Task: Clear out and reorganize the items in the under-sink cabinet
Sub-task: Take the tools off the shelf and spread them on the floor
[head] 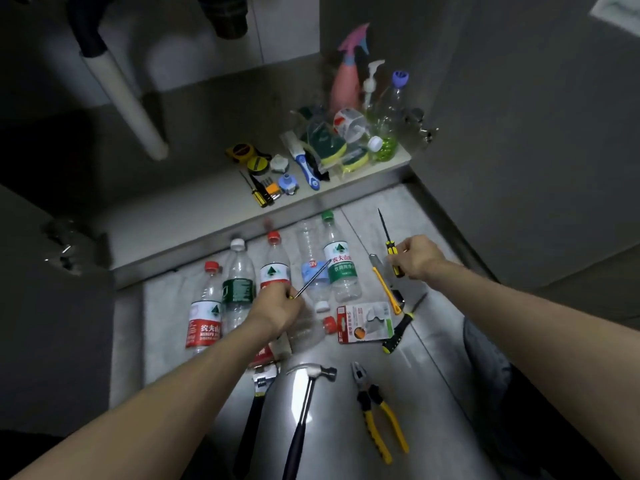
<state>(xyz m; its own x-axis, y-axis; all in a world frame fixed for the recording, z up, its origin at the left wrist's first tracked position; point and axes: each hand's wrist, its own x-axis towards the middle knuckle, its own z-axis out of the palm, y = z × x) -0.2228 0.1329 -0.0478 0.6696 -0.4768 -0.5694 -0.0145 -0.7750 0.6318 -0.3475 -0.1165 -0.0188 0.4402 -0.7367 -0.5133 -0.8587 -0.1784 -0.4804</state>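
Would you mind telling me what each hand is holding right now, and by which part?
Each holds a screwdriver by its handle: the left hand a thin-shafted one, the right hand a yellow-and-black one.

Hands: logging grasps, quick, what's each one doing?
Left hand: grips a thin screwdriver.
Right hand: grips a yellow-black screwdriver.

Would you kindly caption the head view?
Each hand, left and right, holds a screwdriver above floor-laid bottles and tools.
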